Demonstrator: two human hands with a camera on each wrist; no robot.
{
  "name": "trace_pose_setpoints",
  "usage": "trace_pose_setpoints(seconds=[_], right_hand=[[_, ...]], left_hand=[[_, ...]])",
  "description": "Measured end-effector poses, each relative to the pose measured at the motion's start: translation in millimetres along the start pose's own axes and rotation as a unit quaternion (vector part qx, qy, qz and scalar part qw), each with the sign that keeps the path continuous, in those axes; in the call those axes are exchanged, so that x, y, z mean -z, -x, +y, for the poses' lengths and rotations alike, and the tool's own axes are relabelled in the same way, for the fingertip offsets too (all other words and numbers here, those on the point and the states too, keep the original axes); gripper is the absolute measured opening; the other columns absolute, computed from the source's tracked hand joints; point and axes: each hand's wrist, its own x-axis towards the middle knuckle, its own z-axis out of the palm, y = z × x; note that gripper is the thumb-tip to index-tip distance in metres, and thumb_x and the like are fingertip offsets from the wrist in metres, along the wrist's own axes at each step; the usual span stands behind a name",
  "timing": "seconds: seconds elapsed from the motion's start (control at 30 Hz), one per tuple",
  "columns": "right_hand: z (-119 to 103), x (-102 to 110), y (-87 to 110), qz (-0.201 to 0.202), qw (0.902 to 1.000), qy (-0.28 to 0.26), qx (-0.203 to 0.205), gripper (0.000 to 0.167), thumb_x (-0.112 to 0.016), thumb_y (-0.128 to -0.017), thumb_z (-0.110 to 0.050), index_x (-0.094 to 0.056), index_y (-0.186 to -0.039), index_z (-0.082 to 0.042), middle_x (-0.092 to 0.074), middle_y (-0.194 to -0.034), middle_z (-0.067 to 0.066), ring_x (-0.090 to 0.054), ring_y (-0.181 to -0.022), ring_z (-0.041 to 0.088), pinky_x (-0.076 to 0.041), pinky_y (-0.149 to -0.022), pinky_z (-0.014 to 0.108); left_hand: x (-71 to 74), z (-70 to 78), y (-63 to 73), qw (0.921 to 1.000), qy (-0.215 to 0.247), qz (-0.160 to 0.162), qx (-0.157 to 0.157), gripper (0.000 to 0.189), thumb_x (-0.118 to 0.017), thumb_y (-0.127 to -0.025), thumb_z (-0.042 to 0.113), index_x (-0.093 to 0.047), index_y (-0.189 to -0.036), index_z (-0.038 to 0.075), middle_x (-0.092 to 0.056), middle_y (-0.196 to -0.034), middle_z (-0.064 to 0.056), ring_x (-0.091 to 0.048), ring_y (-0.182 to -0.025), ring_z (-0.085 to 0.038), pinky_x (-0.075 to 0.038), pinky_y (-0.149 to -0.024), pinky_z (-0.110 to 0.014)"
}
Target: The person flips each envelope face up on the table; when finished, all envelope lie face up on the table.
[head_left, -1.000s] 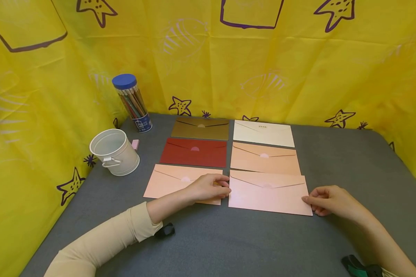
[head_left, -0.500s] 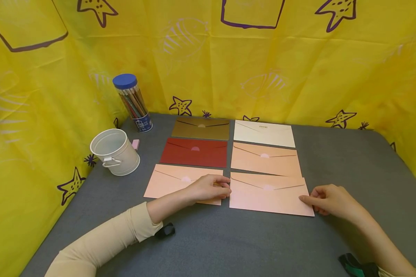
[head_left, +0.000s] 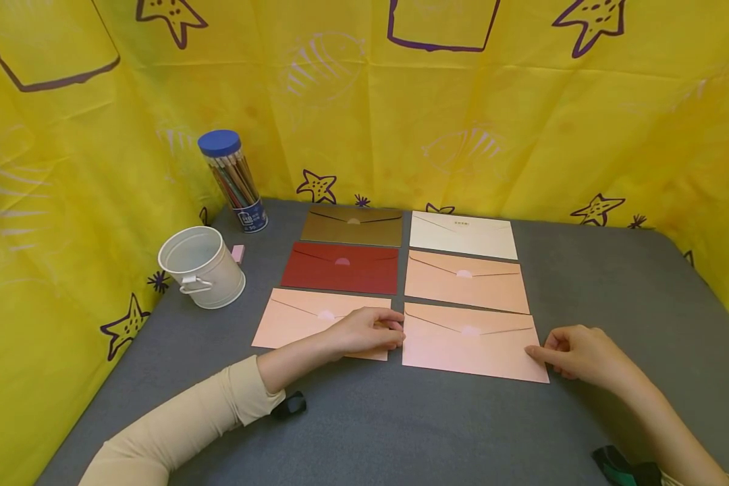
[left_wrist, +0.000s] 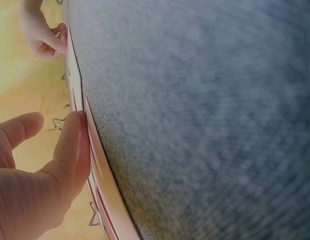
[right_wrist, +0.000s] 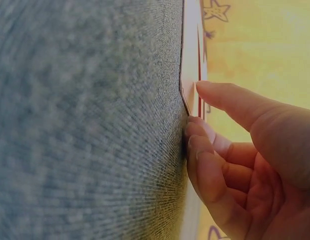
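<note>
Two columns of envelopes lie flat. At the front right is a pale pink envelope (head_left: 468, 351). My right hand (head_left: 583, 351) pinches its right edge near the lower corner, thumb on top; the right wrist view shows the other fingers curled at the edge. My left hand (head_left: 364, 331) rests across a second pink envelope (head_left: 298, 320), its fingertips at the first one's left edge. In the left wrist view the left thumb (left_wrist: 25, 127) stands apart from the fairly straight fingers. Behind lie a peach envelope (head_left: 468, 293), a white one, a red envelope (head_left: 340, 278) and a gold envelope (head_left: 352, 234).
A white metal bucket (head_left: 215, 283) stands at the left of the grey tabletop (head_left: 401, 432), a pink eraser (head_left: 237, 254) beside it. Behind is a blue-lidded tub of pencils (head_left: 233, 179). Yellow patterned cloth (head_left: 364, 101) hangs around the back and sides.
The front right envelope has shifted slightly toward me, so its top edge no longer overlaps the peach one. My right hand moved slightly with it; the left hand stayed put.
</note>
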Motion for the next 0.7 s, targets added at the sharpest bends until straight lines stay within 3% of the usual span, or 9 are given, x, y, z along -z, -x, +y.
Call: trace_pose_setpoints(seconds=[0.37, 0.7], right_hand=[[-2.0, 0.1, -0.6, 0.021, 0.9997, -0.002, 0.014, 0.037, -0.067, -0.088, -0.048, -0.06, -0.068, -0.017, -0.05, -0.054, -0.005, -0.048, -0.053, 0.014, -0.032, -0.049, 0.026], [-19.4, 2.1, -15.3, 0.086, 0.9935, -0.046, 0.058, 0.03, -0.068, -0.09, -0.043, -0.065, -0.075, -0.017, -0.05, -0.055, -0.005, -0.046, -0.052, 0.013, -0.034, -0.048, 0.025]], left_hand=[[0.2, -2.2, -0.2, 1.0, 0.003, -0.006, -0.004, 0.043, -0.068, -0.091, 0.018, -0.058, -0.13, 0.0, -0.063, -0.104, -0.004, -0.064, -0.089, -0.014, -0.054, -0.083, -0.027], [4.9, -3.2, -3.6, 0.9961, 0.083, -0.018, -0.024, 0.04, -0.065, -0.093, 0.013, -0.058, -0.129, -0.003, -0.065, -0.107, -0.014, -0.066, -0.091, -0.02, -0.056, -0.082, -0.033]])
